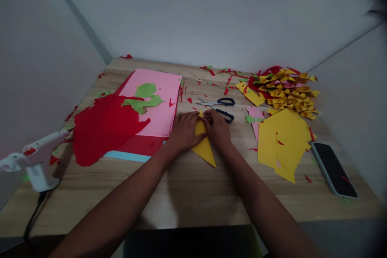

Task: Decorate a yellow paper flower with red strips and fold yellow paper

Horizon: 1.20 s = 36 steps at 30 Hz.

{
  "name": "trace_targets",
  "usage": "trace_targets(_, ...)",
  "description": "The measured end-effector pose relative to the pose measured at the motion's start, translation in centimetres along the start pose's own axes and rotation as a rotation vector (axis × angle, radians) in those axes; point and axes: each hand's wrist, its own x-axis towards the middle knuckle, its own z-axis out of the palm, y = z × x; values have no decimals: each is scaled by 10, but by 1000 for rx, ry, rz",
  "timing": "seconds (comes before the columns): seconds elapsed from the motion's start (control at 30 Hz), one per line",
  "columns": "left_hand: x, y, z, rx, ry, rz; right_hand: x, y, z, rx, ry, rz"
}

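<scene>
A folded piece of yellow paper point(204, 151), pointed at its lower end, lies on the table between my hands. My left hand point(185, 131) presses on its left side, the thumb laid across it and the fingertips close to the top. Bent fingers of my right hand point(217, 127) pinch the paper's upper right edge. Just beyond my hands rests a pair of scissors point(227, 102) with dark handles, partly hidden by my right hand.
Pink paper sheets point(151, 88) and red crepe paper point(105, 125) lie left, near a white glue gun point(40, 157). Yellow sheets point(269, 141), a folded yellow paper piece point(290, 92) and a phone point(334, 169) are right. Scraps litter the table point(193, 197).
</scene>
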Motion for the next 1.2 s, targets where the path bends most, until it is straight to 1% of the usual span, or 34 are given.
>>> trace_targets(0.1, -1, 2, -3, -11, -9, -10, 6, -5, 1, -86, -10, 62)
trace_targets(0.23, -3, 5, -6, -20, -31, -31, 23, -13, 5, -190, -18, 108)
trace_targets(0.4, -4, 3, -3, -15, -27, -1, 42, -17, 10, -240, -39, 133)
trace_targets(0.53, -5, 0, 3, -19, -37, 19, 54, -16, 14, -257, -17, 115)
trace_targets(0.67, -8, 3, 0, -15, -34, 29, 64, -15, 18, -267, -7, 75)
trace_targets(0.73, -10, 7, -3, 0, -20, 29, 62, -14, 18, -270, -7, 57)
trace_targets(0.83, -11, 12, -7, 31, 11, 28, 47, -9, 14, -265, 14, 30)
trace_targets(0.93, -10, 15, -4, 62, 23, 46, 26, -2, 7, -191, 78, 8)
trace_targets(1.0, -9, 15, 0, 85, 34, 47, 16, 0, 5, -131, 97, -11)
trace_targets(1.1, -10, 14, 4, 86, 47, 29, 13, 0, 4, -144, 54, 2)
trace_targets(1.2, -11, 13, 4, 85, 53, 33, 20, -4, 6, -215, 6, 62)
